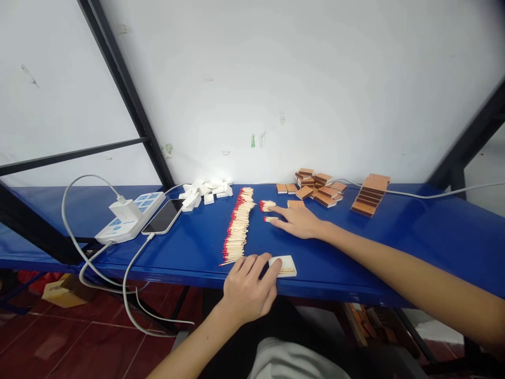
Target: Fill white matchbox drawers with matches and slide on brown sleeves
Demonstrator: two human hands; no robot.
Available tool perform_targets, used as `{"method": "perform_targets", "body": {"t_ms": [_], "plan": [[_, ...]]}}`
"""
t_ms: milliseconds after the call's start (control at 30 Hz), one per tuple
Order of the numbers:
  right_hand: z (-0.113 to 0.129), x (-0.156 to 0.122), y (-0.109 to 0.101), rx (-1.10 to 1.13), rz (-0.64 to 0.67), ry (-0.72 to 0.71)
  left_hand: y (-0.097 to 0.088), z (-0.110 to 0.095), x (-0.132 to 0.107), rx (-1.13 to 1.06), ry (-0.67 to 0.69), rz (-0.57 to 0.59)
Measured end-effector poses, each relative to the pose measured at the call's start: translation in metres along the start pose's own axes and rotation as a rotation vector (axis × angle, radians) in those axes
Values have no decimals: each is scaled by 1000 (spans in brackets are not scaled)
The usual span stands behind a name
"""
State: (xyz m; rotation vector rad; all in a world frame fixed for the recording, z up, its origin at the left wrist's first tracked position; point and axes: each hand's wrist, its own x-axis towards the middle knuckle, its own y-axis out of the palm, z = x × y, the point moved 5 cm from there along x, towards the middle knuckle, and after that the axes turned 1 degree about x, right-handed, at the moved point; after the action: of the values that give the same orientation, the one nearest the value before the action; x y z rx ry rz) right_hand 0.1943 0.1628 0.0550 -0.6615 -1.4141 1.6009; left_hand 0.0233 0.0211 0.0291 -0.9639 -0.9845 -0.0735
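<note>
My left hand (250,287) is at the table's front edge, its thumb and index finger at the left end of a white matchbox tray (289,267); the thumb lies over the tray. My right hand (300,221) reaches in from the right with thumb and index finger apart. Its index fingertip touches a small pile of red-tipped matches (266,205), and its thumb is at a smaller group of matches (268,218) just in front. Left of these runs a long row of matches (239,223). An orange matchbox sleeve (295,203) lies behind the right hand, partly hidden.
White trays (207,189) are heaped at the back left, matchboxes (321,190) at the back right. Flattened orange sleeves (370,196) stand farther right. A phone (163,216) on a cable lies by a power strip (128,218). Dark metal posts (122,79) frame the blue table (339,271).
</note>
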Motion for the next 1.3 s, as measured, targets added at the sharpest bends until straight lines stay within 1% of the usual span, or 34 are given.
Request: {"method": "perform_targets", "body": {"t_ms": [267,467,667,833,1033,1300], "plan": [[4,-1,1,-79,40,9,1,0,-2,-1,2,2],[6,-2,1,-127,43,-14,1,-1,-1,0,4,6],[2,0,2,-50,2,-10,1,0,-1,-1,0,-5],[0,-1,2,-1,6,-26,1,-1,-1,1,-1,1],[1,-4,-1,19,-21,-36,-1,-1,0,13,2,-11],[-1,-4,0,36,-8,-29,-1,-1,-1,2,4,-10]]}}
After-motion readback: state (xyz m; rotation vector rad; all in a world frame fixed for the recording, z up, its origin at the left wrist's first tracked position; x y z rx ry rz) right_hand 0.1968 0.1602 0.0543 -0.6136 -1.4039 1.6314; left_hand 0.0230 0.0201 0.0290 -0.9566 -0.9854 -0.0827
